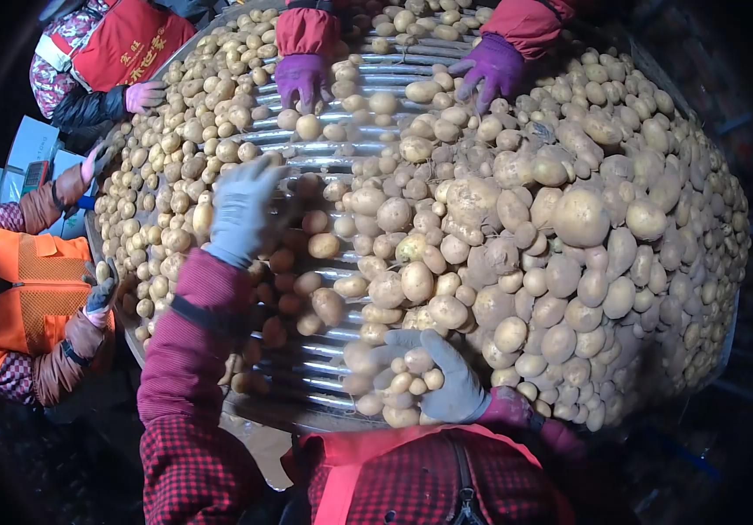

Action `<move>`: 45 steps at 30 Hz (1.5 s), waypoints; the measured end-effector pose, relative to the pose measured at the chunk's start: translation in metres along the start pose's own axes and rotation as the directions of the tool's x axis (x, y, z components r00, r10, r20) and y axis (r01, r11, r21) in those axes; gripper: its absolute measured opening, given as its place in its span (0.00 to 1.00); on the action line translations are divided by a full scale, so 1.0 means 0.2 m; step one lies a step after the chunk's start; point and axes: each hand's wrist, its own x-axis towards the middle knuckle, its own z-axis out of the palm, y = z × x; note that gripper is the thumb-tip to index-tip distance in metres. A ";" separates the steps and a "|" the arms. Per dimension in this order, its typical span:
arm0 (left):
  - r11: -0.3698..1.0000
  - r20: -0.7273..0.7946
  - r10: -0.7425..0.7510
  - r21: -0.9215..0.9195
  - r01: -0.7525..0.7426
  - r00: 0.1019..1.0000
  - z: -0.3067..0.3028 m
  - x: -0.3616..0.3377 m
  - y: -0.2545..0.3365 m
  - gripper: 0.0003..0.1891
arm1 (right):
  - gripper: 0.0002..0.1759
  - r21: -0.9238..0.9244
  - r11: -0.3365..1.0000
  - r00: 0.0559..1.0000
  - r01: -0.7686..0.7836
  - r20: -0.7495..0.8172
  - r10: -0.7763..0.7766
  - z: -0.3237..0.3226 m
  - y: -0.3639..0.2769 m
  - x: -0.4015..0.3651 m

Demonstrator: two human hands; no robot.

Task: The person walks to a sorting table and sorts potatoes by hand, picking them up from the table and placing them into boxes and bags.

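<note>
My left hand [243, 212], in a grey glove, is stretched over the left part of the metal roller grate [319, 157]. Its fingers look extended and slightly blurred, with nothing visible in them, and potatoes [311, 249] lie just to its right. Near the close edge, my right hand [453, 382], gloved in grey too, is cupped around several small potatoes [413, 371]. More potatoes [367, 398] sit against its fingertips. The palm side of my left hand is hidden.
A large potato heap [582, 219] covers the right side, and more potatoes [166, 166] spread left. Opposite, a co-worker's purple gloves [302, 80] reach in. Other people stand at the left, one in an orange vest [39, 284]. White boxes [33, 144] stand behind them.
</note>
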 end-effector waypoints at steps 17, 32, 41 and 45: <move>0.987 0.135 0.067 0.138 -0.086 0.989 -0.08 -0.13 0.16 0.18 | 0.30 -0.156 0.984 0.995 0.085 0.060 -0.077 -0.17 0.08 0.05; 0.919 0.291 0.382 -0.221 -0.327 0.877 0.19 0.42 0.35 0.31 | 0.22 0.190 0.969 0.968 -0.159 0.223 0.115 -0.15 -0.03 0.09; 0.963 0.269 0.250 -0.165 -0.211 0.930 0.23 0.39 0.40 0.32 | 0.09 0.019 0.998 0.947 -0.056 0.319 0.047 -0.26 0.07 0.18; 0.975 0.246 0.144 -0.202 -0.094 0.959 0.26 0.34 0.46 0.23 | 0.10 0.154 0.978 0.937 0.142 0.298 -0.183 -0.20 0.12 0.13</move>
